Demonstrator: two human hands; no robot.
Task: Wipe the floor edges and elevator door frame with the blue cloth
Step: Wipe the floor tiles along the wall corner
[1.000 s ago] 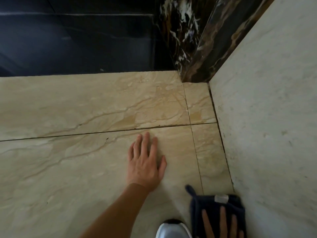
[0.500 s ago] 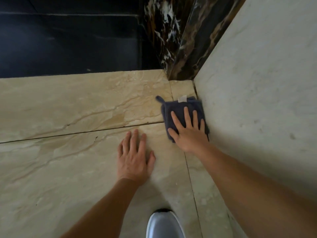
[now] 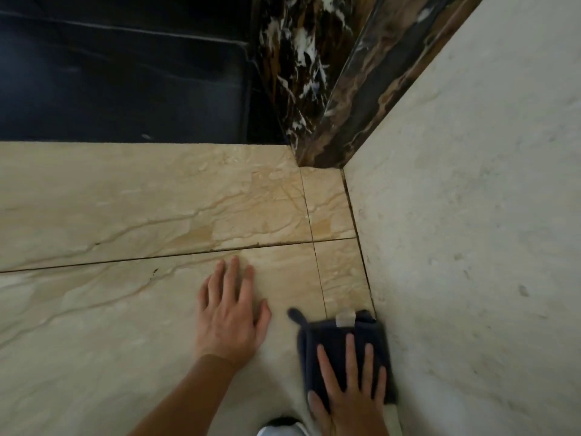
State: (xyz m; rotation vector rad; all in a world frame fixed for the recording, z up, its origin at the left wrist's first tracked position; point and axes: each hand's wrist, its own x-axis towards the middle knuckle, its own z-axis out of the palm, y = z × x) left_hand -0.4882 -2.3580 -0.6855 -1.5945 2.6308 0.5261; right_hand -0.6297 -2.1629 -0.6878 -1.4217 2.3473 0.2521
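Note:
The dark blue cloth (image 3: 327,341), folded with a white tag and a small loop, lies on the beige marble floor (image 3: 125,309) right against the pale wall's foot. My right hand (image 3: 349,391) presses flat on it with straight spread fingers. My left hand (image 3: 228,313) rests flat on the floor tile to the left of the cloth, fingers straight. The floor edge (image 3: 361,247) runs along the wall up to the dark veined marble elevator door frame (image 3: 314,89) at the top centre.
A pale stone wall (image 3: 471,215) fills the right side. The dark elevator door (image 3: 125,73) spans the top left behind the floor's far edge. A white shoe tip (image 3: 279,431) shows at the bottom between my arms.
My right hand has slid the cloth back along the wall edge, from near the door frame toward me. My left hand has stayed flat on the floor.

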